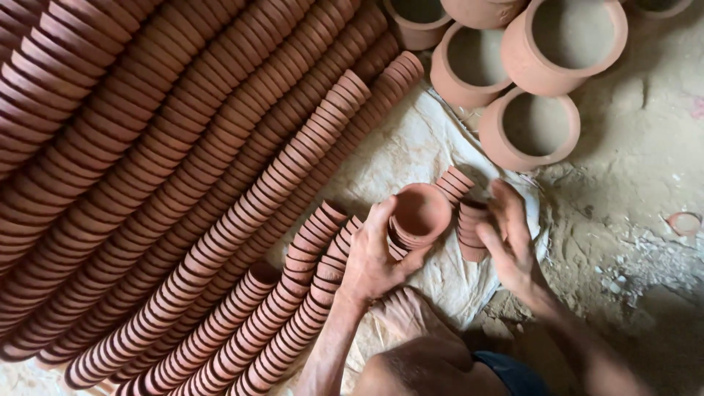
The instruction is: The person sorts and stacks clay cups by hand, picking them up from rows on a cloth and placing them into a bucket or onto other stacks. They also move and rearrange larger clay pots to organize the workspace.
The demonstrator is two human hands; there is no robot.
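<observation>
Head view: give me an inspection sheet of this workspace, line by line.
Surface: dusty earthen floor, partly covered by a pale crumpled sheet.
Job's things: short nested stack of small clay cups held in the left hand; second short stack at the right hand.
Clutter: long rows of nested clay cups lying on their sides; larger clay pots at the top; a small clay ring on the floor.
Grippers: left hand closed around its stack; right hand open, fingers against the second stack, grip unclear.
Cables: nothing seen.
Surroundings: person's knee at the bottom edge; no other people seen.
</observation>
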